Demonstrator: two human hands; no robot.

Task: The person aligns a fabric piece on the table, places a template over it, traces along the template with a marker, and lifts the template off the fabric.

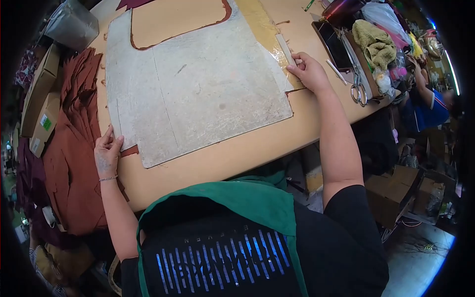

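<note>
A large worn grey pattern board (213,94) with a rounded cut-out at its far side lies on the tan table. Reddish-brown fabric (130,151) shows from under its edges. My left hand (107,151), wearing a bracelet, grips the board's left edge between thumb and fingers near the front corner. At the right edge, my right hand (310,73) pinches a narrow pale strip of the board beside a yellow taped section (262,29). What lies beneath the board is mostly hidden.
Stacked reddish-brown fabric (74,168) hangs over the table's left side by a cardboard box (42,109) and a grey bin (72,24). Scissors (358,91), a phone-like dark slab (331,44) and a towel (373,44) are right. Another person in blue (425,111) is farther right.
</note>
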